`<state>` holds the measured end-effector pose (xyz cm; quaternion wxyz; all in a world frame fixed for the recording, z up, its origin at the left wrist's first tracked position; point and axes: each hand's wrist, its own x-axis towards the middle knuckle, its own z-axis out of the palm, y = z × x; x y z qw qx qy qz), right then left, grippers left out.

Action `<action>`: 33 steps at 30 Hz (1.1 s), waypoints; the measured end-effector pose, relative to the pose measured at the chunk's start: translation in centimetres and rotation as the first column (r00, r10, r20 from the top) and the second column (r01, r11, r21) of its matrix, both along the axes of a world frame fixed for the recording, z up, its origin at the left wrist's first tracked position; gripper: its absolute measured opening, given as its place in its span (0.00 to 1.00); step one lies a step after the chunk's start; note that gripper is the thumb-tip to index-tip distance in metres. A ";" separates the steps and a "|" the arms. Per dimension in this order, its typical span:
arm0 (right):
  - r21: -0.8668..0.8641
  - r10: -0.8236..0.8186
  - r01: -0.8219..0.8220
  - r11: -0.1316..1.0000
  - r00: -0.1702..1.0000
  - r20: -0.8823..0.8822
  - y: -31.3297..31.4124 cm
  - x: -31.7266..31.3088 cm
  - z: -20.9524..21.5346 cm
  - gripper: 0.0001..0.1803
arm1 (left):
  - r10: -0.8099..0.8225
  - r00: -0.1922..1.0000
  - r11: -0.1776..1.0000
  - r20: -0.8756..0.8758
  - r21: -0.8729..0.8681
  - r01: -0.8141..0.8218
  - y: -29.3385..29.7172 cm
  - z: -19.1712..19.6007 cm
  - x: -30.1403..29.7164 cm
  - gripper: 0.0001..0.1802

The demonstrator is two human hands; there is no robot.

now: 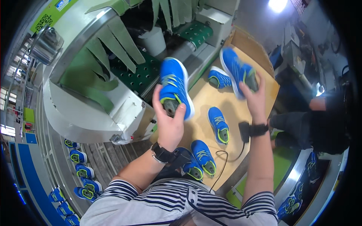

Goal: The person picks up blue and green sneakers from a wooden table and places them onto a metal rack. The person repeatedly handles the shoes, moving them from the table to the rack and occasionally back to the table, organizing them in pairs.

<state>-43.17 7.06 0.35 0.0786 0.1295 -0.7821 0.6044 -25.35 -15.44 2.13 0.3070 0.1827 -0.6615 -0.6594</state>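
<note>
A dark-and-white striped shirt [166,194] lies nearest the camera. The person's left hand [170,126] grips a blue, white-soled shoe [172,75] near a green perforated belt [140,80]; the right hand [255,96] clasps a blurred, matching blue shoe [234,69] above a tan, flat tabletop [241,111].

Upper right: glaring white lamp [278,5]
Far left: bright windows [8,130]
Centre: pale wood-toned desk [200,98], a raised brown edge [252,46] at its far end
Upper left: white machine housing [64,113], green hanging strips [122,43]
Lower left: slatted metal rack [110,155]
</note>
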 end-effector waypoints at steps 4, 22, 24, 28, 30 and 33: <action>0.151 0.149 -0.108 0.983 0.944 -0.295 -11.5 -8.3 7.6 0.39 | 0.355 0.926 0.882 -0.128 -0.283 -0.378 -4.6 2.9 -3.8 0.44; 0.602 -0.017 -0.053 0.797 0.994 0.111 4.1 -1.0 -14.5 0.22 | -0.429 0.829 0.713 0.357 -0.429 0.554 -2.5 -5.5 1.3 0.23; 0.618 -0.006 -0.067 0.783 0.993 0.115 5.7 0.8 -10.4 0.19 | -0.469 0.745 0.700 0.474 -0.315 0.641 -3.8 -7.5 2.8 0.18; 0.354 -0.065 0.006 0.935 0.986 0.155 10.6 2.4 -2.7 0.19 | -0.432 0.715 0.702 0.550 -0.292 0.650 -3.4 -9.6 4.7 0.18; 0.362 0.086 -0.257 0.896 0.901 0.425 11.1 2.7 2.8 0.16 | -0.427 0.717 0.703 0.551 -0.297 0.646 -2.5 -9.9 4.5 0.19; 0.468 0.285 -0.466 0.751 0.868 0.406 12.2 2.0 2.5 0.15 | -0.499 0.707 0.633 0.502 -0.346 0.693 -0.2 -11.1 1.6 0.21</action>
